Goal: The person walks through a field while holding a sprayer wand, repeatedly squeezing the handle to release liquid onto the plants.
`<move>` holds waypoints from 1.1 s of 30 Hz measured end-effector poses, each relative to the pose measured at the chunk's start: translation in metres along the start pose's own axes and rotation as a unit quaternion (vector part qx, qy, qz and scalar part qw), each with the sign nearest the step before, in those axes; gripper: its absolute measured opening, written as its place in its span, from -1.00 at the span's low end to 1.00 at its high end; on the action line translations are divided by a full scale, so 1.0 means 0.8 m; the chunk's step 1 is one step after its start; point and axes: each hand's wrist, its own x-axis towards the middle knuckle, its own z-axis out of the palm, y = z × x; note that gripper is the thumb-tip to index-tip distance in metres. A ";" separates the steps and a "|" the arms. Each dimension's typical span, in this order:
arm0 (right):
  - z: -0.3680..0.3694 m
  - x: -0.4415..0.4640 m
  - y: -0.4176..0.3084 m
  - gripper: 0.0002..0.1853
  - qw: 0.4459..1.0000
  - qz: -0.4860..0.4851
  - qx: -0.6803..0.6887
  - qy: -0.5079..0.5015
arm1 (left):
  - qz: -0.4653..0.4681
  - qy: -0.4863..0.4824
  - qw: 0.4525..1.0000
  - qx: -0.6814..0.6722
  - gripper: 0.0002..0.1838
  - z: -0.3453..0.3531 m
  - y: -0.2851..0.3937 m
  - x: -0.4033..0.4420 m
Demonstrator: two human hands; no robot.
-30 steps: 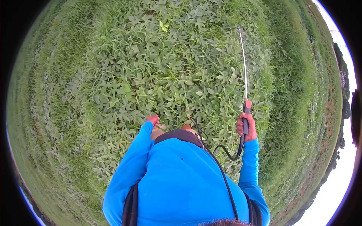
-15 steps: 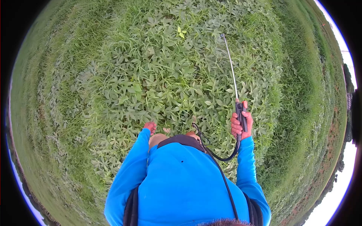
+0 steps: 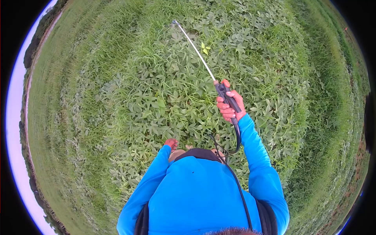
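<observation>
My right hand [image 3: 230, 106] is wrapped round the dark handle of a spray wand [image 3: 196, 51], with the thumb on top near an orange part. The thin metal tube points forward and to the left, its nozzle [image 3: 175, 22] over the grass and leaves. A black hose [image 3: 237, 143] curves down from the handle toward my waist and runs up over my blue shirt. My left hand [image 3: 171, 144] hangs low beside my left thigh, its fingers curled in, with nothing seen in them.
Low leafy plants [image 3: 180, 102] mixed with tall grass [image 3: 133, 43] cover the ground around my legs. One bright yellow-green plant [image 3: 205, 48] stands out ahead. Black straps [image 3: 266, 215] lie at my shoulders. A pale track [image 3: 29, 88] and trees edge the field on the left.
My right hand has moved forward and to the left, and the wand has swung left, its nozzle passing the yellow-green plant. My left hand stays low by my thigh. The view has turned somewhat.
</observation>
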 end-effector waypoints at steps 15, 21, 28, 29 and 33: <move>0.030 0.211 -0.040 -0.60 0.953 -0.118 -0.251 0.121 | 0.002 0.093 0.996 -0.002 -0.70 -0.034 0.003 -0.089; 0.003 0.181 -0.010 -0.59 0.900 -0.222 -0.288 0.241 | -0.034 0.092 0.995 0.029 -0.71 -0.026 -0.010 -0.095; -0.040 0.093 0.010 -0.61 0.872 -0.252 -0.286 0.306 | -0.014 0.044 0.997 0.067 -0.68 0.012 0.024 -0.058; -0.045 0.076 0.011 -0.62 0.869 -0.258 -0.280 0.315 | 0.017 0.031 0.997 0.072 -0.67 0.017 0.029 -0.052; -0.071 0.008 0.000 -0.62 0.849 -0.301 -0.262 0.348 | 0.059 -0.007 0.994 0.089 -0.64 0.052 0.064 -0.040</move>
